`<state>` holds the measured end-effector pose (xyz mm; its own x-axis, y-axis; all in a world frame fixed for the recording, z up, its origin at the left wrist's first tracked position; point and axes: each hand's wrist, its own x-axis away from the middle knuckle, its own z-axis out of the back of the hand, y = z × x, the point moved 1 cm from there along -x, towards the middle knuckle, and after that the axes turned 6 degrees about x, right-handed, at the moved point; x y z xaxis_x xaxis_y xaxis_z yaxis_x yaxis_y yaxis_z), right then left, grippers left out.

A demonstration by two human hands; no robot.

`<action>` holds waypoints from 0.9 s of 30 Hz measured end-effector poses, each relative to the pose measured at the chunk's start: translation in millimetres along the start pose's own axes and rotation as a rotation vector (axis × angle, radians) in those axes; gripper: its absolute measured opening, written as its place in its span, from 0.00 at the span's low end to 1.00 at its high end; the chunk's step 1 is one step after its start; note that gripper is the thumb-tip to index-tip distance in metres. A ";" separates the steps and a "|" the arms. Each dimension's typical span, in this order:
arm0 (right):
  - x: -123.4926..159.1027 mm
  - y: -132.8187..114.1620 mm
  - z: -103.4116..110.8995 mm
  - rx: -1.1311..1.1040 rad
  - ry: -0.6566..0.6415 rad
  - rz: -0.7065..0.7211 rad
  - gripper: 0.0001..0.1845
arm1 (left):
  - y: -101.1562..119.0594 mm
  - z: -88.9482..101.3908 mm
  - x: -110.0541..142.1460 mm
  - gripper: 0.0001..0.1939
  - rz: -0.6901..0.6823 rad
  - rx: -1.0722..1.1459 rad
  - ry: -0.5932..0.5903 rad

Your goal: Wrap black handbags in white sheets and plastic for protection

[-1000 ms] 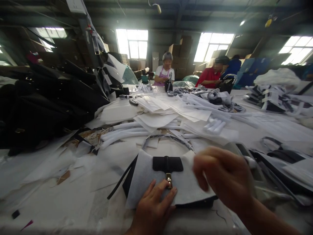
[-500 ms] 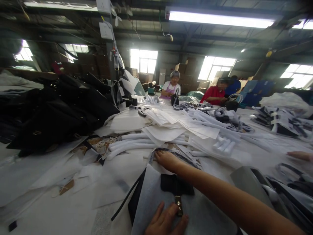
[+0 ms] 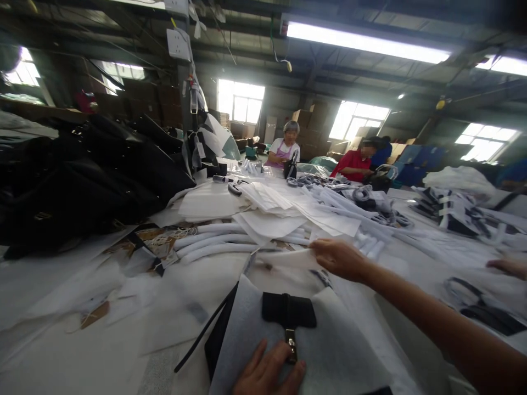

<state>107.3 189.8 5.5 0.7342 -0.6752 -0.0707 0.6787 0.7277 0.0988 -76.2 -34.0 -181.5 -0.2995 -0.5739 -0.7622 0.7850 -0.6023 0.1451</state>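
Note:
In front of me lies a black bag with a pale sheet over its front. A black strap tab with a metal clasp shows on top of the sheet. My left hand lies on the sheet beside the clasp, fingers spread. Beyond the bag's top, my right hand pinches the right end of a thin white strip, which stretches across the blurred handle area. Part of the handle is hidden behind that strip.
Black bags are heaped at left. White padded tubes and stacked white sheets lie ahead. A co-worker's hand reaches in at right near a handled black bag. Two people sit across the table.
My right hand has moved right from the bag's handle and now holds the end of a white strip. My left hand stays on the sheet. The view has shifted slightly.

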 end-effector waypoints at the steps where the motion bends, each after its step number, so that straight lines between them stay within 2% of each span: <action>1: 7.3 10.3 3.0 -0.036 -0.004 -0.045 0.20 | -1.6 0.2 0.7 0.16 -0.023 -0.002 -0.016; 3: 18.7 25.8 1.4 -0.104 -0.037 -0.110 0.23 | -4.9 0.1 1.9 0.17 -0.084 -0.009 -0.051; 5: 26.3 31.3 -9.4 -0.152 -0.096 -0.141 0.24 | -7.7 -0.2 2.7 0.18 -0.118 -0.020 -0.065; 8: 32.1 19.8 -33.7 -0.170 -0.147 -0.127 0.26 | -9.6 0.6 2.2 0.17 -0.117 -0.030 -0.063; 13: 27.5 -13.4 -69.0 -0.234 -0.226 0.001 0.30 | -5.7 7.9 -6.6 0.17 -0.109 -0.034 -0.061; 18: 9.9 -13.2 -88.1 -0.246 -0.303 0.033 0.33 | 0.9 18.2 -21.1 0.18 -0.116 -0.051 -0.009; 20: 5.1 -11.4 -81.8 -0.254 -0.286 0.043 0.33 | 2.1 20.6 -24.8 0.19 -0.099 -0.056 -0.008; 22: 6.0 -16.4 -63.2 -0.268 -0.230 0.043 0.33 | 2.6 22.0 -26.9 0.20 -0.084 -0.052 0.001; 24: 15.4 -31.1 -36.1 -0.300 -0.154 0.055 0.33 | 3.1 22.5 -27.5 0.20 -0.073 -0.043 0.006; 27: 44.7 -65.8 -1.2 -0.428 -0.077 0.136 0.34 | 5.1 21.8 -24.3 0.20 -0.051 -0.032 -0.018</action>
<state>95.5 112.0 -5.3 0.8249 -0.5652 -0.0098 0.5333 0.7838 -0.3183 -76.7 -35.3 -148.5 -0.3488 -0.5534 -0.7564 0.7852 -0.6131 0.0865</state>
